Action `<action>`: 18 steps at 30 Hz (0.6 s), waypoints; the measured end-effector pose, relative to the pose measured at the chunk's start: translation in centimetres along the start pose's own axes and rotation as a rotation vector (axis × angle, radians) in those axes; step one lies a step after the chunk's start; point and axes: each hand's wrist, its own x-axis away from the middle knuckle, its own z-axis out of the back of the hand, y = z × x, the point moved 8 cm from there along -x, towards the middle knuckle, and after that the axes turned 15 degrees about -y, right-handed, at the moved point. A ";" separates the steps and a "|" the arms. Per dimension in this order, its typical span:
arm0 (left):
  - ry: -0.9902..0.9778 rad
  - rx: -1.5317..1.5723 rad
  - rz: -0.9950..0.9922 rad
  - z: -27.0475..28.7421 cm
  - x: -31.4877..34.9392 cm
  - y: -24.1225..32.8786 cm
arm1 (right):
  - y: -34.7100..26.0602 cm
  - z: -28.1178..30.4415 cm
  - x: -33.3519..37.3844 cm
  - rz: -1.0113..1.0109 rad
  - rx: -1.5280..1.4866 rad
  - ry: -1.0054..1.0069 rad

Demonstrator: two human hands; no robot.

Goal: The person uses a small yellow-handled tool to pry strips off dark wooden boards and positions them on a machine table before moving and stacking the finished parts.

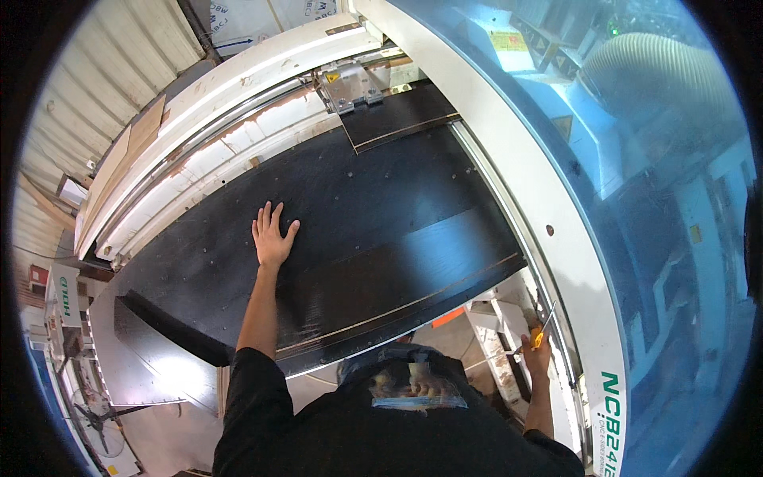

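My left hand [273,238] lies palm down on the black machine table [207,238], its fingers spread and nothing in them. Just nearer to me, a dark board [358,294] with a thin pale edge line rests along the table's near side. Low on the right, my right hand [536,358] is closed around a yellow-handled tool [539,338]. A thin metal shaft points up from its handle; the exact kind is too small to tell. That hand is beside the white machine frame, right of the table's near corner.
A smaller dark board [401,118] sits at the far side under a metal clamp [347,86] on a rail. The white frame [568,207] and a blue see-through cover [660,238] rise on the right. A grey side table [159,362] adjoins on the left.
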 end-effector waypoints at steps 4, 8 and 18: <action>0.017 0.005 -0.018 0.1 -0.6 0.7 | -0.6 -0.3 0.0 -0.037 0.261 -0.109; 0.004 0.001 -0.004 0.2 -0.3 0.4 | 2.4 -0.9 -2.0 -0.141 0.113 -0.246; -0.010 0.006 0.002 0.4 -0.1 0.4 | 5.1 -2.0 -2.5 -0.124 -0.059 -0.244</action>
